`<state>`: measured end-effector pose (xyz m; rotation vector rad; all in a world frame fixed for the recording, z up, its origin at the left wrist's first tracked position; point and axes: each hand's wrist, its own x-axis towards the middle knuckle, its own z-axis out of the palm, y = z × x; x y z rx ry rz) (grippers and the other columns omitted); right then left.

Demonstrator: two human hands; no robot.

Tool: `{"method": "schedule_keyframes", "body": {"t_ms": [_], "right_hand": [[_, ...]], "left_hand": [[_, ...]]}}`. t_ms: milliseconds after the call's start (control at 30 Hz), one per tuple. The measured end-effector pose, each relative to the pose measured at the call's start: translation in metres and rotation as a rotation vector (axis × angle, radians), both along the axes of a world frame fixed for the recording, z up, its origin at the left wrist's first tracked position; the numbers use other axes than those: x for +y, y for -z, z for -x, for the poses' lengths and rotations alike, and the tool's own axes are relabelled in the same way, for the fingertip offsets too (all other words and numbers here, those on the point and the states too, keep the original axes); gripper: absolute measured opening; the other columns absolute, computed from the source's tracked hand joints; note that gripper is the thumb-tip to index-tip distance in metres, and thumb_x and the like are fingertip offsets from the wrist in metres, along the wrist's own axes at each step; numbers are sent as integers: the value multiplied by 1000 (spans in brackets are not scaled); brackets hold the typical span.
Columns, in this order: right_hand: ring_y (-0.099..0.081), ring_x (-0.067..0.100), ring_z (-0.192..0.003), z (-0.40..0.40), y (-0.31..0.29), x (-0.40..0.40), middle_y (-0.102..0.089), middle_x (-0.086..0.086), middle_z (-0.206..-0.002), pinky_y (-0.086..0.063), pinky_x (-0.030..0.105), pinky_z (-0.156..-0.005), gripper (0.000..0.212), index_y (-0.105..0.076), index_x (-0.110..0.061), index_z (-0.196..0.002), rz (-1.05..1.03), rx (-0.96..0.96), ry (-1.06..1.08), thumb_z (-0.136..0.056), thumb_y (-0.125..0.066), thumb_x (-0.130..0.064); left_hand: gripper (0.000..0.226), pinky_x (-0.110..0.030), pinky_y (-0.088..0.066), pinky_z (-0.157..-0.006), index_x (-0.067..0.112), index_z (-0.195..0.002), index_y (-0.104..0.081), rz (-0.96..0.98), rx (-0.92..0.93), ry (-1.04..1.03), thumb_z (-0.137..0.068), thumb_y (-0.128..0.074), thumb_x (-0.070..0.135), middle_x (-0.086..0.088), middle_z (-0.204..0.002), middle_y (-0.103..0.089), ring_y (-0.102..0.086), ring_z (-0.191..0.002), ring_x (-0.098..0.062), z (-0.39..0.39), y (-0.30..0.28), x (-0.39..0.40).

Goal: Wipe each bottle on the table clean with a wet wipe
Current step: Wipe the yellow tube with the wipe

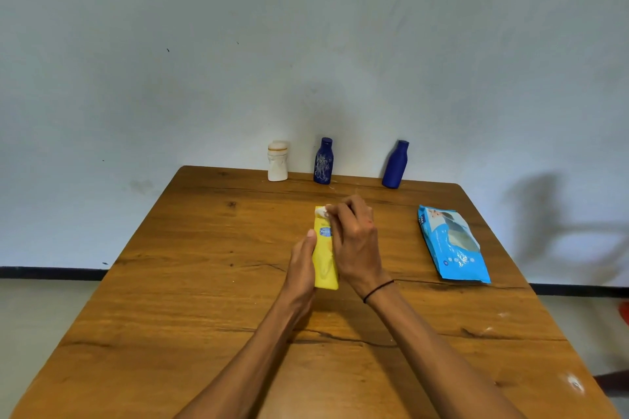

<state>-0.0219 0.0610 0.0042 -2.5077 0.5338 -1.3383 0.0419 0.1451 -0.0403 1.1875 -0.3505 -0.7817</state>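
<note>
A yellow lotion bottle [324,258] is in the middle of the wooden table [190,282], its top pointing away from me. My left hand [301,265] grips its lower left side, thumb up along the edge. My right hand [354,241] lies over the bottle's right side and pinches a small white wet wipe [321,211] against the bottle's far end. At the table's far edge stand a white bottle [278,160], a dark blue bottle with white marks [323,161] and a plain dark blue bottle [395,165].
A light blue pack of wet wipes [452,245] lies flat on the right part of the table. The table's far edge touches a pale wall. Floor shows to the left and right of the table.
</note>
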Motion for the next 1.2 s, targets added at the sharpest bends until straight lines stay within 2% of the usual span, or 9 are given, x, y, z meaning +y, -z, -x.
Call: {"method": "schedule_keyframes", "body": {"t_ms": [133,300,400,533,633,767,967,1133,1200], "right_hand": [[-50,18,-93,20,18,14,-58,5,-100,-44,35,-75,10,-71,-8,-102,-32,67,-143,-100,-64,-15],[-55,15,-107,42,37,33,-58,2,-106,-43,42,-82,10,-69,-15,-103,54,179,-285,-102,-59,-17],[-54,14,-102,39,37,28,-58,0,-105,-40,42,-79,12,-69,-16,-103,77,151,-242,-101,-58,-21],[-48,14,-91,21,22,11,-58,3,-99,-41,42,-76,20,-71,-12,-100,60,62,-84,-100,-57,-26],[-54,19,-89,7,7,-3,-58,8,-98,-45,40,-73,25,-70,-8,-100,13,8,-35,-100,-55,-28],[-60,15,-93,-4,0,-11,-57,5,-104,-57,31,-72,9,-68,-6,-103,-197,-84,-30,-100,-62,-13],[-55,6,-85,7,17,9,-54,-3,-98,-52,32,-67,5,-62,-13,-100,-323,-113,-6,-104,-60,-14],[-55,7,-87,33,33,27,-48,-7,-101,-50,19,-71,7,-64,-8,-101,-229,0,-184,-100,-63,-2],[-53,8,-87,39,36,27,-48,-6,-100,-49,19,-72,7,-65,-5,-101,-193,30,-233,-99,-64,1]], "left_hand": [[41,-30,-57,-65,7,-109,-69,-3,-28,-36,-114,-37,32,-7,-87,-74,-71,-77,-17,-12,6,2],[40,-23,-52,-51,11,-95,-63,-12,-27,-99,-114,-37,33,0,-69,-71,-67,-58,-10,-19,-2,3],[40,-25,-54,-55,9,-99,-63,-25,-33,-102,-114,-36,34,-2,-73,-73,-69,-62,-11,-17,-2,2],[46,-38,-57,-72,8,-110,-67,-10,-111,-70,-112,-38,44,-12,-93,-72,-69,-83,-24,-11,1,0],[45,-33,-57,-71,11,-117,-67,-9,-171,-52,-110,-39,46,-7,-93,-72,-68,-84,-19,-5,0,1],[48,-29,-57,-70,15,-119,-65,0,-226,-12,-104,-40,53,-4,-94,-73,-68,-84,-15,-4,-3,1],[42,-43,-54,-79,16,-119,-66,44,-201,-31,-105,-45,49,-11,-100,-72,-65,-90,-27,-3,2,0],[39,-31,-53,-65,14,-103,-60,12,-162,-120,-106,-43,49,2,-80,-67,-63,-73,-13,-6,-4,-1],[36,-26,-50,-60,16,-99,-59,-1,-159,-147,-109,-41,46,7,-74,-63,-59,-67,-10,-7,-6,-1]]}}
